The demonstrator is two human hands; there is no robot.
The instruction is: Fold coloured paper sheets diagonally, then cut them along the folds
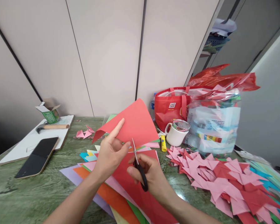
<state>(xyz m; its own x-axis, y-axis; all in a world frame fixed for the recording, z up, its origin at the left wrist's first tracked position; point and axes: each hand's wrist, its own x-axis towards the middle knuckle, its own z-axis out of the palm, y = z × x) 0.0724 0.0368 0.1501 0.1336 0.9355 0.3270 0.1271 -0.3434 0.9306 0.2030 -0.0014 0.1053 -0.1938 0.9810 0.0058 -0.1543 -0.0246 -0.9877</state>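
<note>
My left hand pinches a sheet of red paper by its near edge, with the forefinger stretched along its face. The sheet is held up off the table and curves at its left end. In my right hand is a pair of scissors with black handles, my fingers in the loops. Its metal blades point up at the near edge of the red sheet; whether they are cutting into it I cannot tell. Below both hands lies a fanned stack of coloured paper in red, pink, orange, green and purple.
On the right lie folded pink and red paper pieces, behind them a white mug, a yellow glue stick, a red bag and a plastic bag. On the left are a phone, a hammer and a small box.
</note>
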